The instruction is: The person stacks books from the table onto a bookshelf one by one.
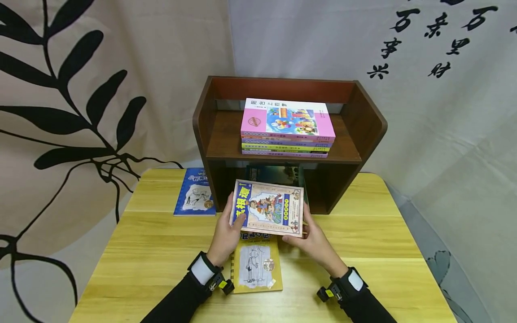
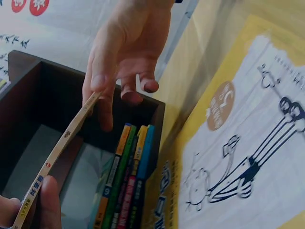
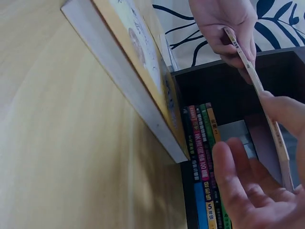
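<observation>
Both hands hold a thin cream-and-blue picture book (image 1: 264, 206) in front of the bookshelf's lower compartment. My left hand (image 1: 226, 231) pinches its left side, thumb on the cover and fingers beneath. At the right side, my right hand (image 1: 313, 237) pinches the near corner between thumb and fingers; its other fingers spread loosely in the right wrist view. The book's narrow spine (image 2: 52, 162) faces the left wrist camera. Below the hands, a thick yellow book (image 1: 258, 267) lies on the table, its upper end hidden by the held book.
The brown wooden bookshelf (image 1: 349, 179) stands at the table's back. A stack of several books (image 1: 286, 128) lies on its upper shelf. Several books (image 2: 126, 181) stand in the lower compartment. A blue book (image 1: 195, 193) lies left of the bookshelf on the wooden table (image 1: 141, 269).
</observation>
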